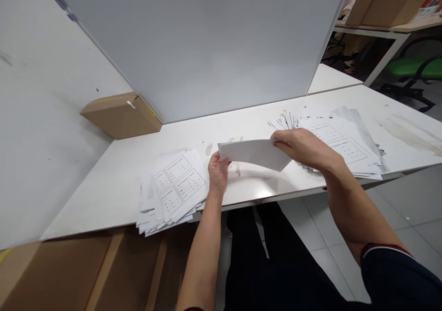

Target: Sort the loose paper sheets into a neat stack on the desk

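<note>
A sheet of paper (253, 153) is held up just above the table between my two hands, its blank side towards me. My left hand (218, 170) pinches its left end, and my right hand (299, 146) pinches the upper right corner. The lower right part of the sheet bends downward. Left of my left hand lies a loose stack of printed sheets (179, 184) with boxed tables on the top page. Another messy pile of printed sheets (345, 145) lies under and beyond my right hand, partly hidden by it.
A large whiteboard (207, 48) leans at the back of the white table (100, 182). A cardboard box (120, 115) stands against the wall at the left. Cardboard boxes (62, 269) are below the table's front edge. A green chair (414, 67) is at the far right.
</note>
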Available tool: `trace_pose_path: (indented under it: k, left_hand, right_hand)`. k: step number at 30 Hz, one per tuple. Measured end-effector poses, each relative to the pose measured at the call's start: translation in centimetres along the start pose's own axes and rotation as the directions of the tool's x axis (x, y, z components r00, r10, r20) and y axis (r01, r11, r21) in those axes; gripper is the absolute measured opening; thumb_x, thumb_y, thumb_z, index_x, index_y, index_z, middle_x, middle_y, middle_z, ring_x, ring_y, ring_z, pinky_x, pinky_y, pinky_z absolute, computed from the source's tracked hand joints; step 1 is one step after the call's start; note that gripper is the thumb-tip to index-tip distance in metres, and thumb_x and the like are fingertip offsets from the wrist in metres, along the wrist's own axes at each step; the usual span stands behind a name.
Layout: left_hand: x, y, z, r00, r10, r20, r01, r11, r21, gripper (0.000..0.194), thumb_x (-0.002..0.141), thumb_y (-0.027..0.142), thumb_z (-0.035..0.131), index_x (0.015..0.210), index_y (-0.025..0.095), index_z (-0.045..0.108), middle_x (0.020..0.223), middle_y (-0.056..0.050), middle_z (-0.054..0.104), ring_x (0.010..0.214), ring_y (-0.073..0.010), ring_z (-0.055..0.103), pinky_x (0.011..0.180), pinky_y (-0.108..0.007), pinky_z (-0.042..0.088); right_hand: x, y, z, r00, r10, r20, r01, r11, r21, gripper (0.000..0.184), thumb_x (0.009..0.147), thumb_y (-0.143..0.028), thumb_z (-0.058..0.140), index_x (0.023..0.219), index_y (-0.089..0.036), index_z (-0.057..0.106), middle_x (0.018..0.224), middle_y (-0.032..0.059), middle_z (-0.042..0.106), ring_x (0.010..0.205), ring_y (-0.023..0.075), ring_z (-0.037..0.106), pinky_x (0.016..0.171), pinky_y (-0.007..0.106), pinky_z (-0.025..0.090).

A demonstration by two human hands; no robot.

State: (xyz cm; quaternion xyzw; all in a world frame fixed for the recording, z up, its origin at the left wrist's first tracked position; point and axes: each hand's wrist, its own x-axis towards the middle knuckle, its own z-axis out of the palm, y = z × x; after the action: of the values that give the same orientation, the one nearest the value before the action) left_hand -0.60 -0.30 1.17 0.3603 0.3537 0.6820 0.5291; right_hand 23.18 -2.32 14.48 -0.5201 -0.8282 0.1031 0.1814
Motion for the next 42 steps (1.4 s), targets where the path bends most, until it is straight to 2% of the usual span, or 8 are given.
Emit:
trace_pose_path:
  k: [7,15,18,21,25,30,37,42]
  left_hand:
    - [-0.6,-1.1,0.0,0.994,-0.036,0.1,-0.02,0.861,0.509,0.015,0.057,0.014,0.063,0.071,0.017,0.064,0.062,0.002,0.061,0.062,-0.0142,0.055,0.062,-0.027,0.042]
    - [-0.4,-1.8,-0.2,0.99,-0.014,0.143,-0.056,0.877,0.476,0.011,0.065,0.026,0.068,0.072,0.017,0.067,0.066,0.0,0.065,0.067,-0.0152,0.058,0.069,-0.028,0.045]
    - [-0.5,-1.1,-0.1,0.996,0.057,0.065,-0.075,0.937,0.342,0.02,0.065,0.03,0.071,0.08,0.018,0.066,0.073,-0.001,0.067,0.071,-0.0145,0.06,0.072,-0.028,0.048]
    - [-0.8,0.4,0.3,0.994,0.108,-0.019,-0.105,0.99,0.094,0.037,0.068,0.038,0.07,0.101,0.022,0.06,0.086,-0.002,0.068,0.079,-0.0144,0.063,0.08,-0.032,0.048]
    - [-1.1,1.8,1.1,0.984,0.165,0.069,-0.171,0.982,0.086,0.053,0.07,0.041,0.069,0.118,0.026,0.053,0.111,-0.006,0.064,0.105,-0.0182,0.059,0.094,-0.035,0.042]
    - [-1.2,0.9,1.4,0.975,0.178,0.134,-0.212,0.929,0.305,0.04,0.074,0.042,0.065,0.108,0.021,0.059,0.107,-0.007,0.065,0.104,-0.0188,0.058,0.091,-0.031,0.044]
    - [-1.1,-0.6,0.3,0.96,0.262,0.095,-0.276,0.839,0.469,0.022,0.073,0.031,0.063,0.091,0.018,0.065,0.093,-0.004,0.066,0.09,-0.0162,0.06,0.081,-0.028,0.046]
    - [-0.9,-0.8,0.2,0.959,0.275,0.067,-0.279,0.872,0.403,0.02,0.07,0.026,0.062,0.088,0.019,0.065,0.09,-0.004,0.067,0.083,-0.0163,0.061,0.073,-0.027,0.048]
  right_hand:
    - [0.6,-0.9,0.5,0.979,0.009,0.204,0.059,0.945,-0.323,0.009,0.084,-0.022,0.047,0.076,-0.019,0.051,0.074,0.0054,0.058,0.059,0.0149,0.047,0.049,0.027,0.024]
    - [1.3,-1.8,2.0,0.994,-0.009,0.113,0.046,0.942,-0.332,0.011,0.086,-0.022,0.045,0.088,-0.02,0.056,0.077,0.0077,0.063,0.063,0.0175,0.053,0.051,0.027,0.023]
    - [1.6,-1.4,2.3,1.0,0.024,0.02,-0.021,0.99,-0.138,0.017,0.086,-0.021,0.042,0.084,-0.021,0.059,0.074,0.0058,0.064,0.063,0.0175,0.054,0.053,0.027,0.027]
    - [1.7,-0.3,2.8,0.983,0.106,-0.151,-0.056,0.951,0.304,0.016,0.085,-0.03,0.046,0.085,-0.021,0.06,0.077,0.0025,0.063,0.069,0.0169,0.055,0.056,0.026,0.035]
    - [1.7,1.0,5.7,0.942,0.246,-0.228,0.044,0.583,0.811,0.02,0.08,-0.038,0.055,0.087,-0.02,0.058,0.081,0.0011,0.063,0.074,0.0162,0.057,0.065,0.028,0.044]
    - [1.6,1.5,11.0,0.943,0.265,-0.199,0.132,0.25,0.959,0.029,0.075,-0.042,0.063,0.096,-0.023,0.058,0.086,0.001,0.065,0.078,0.0168,0.059,0.074,0.032,0.047]
    - [1.3,2.0,12.9,0.941,0.26,-0.215,0.097,0.402,0.91,0.026,0.07,-0.039,0.067,0.086,-0.019,0.061,0.088,0.0043,0.065,0.079,0.0181,0.058,0.07,0.029,0.046]
    - [1.5,2.4,13.3,0.937,0.28,-0.208,0.085,0.395,0.915,0.026,0.067,-0.034,0.066,0.087,-0.019,0.059,0.085,0.0039,0.064,0.073,0.018,0.057,0.064,0.029,0.045]
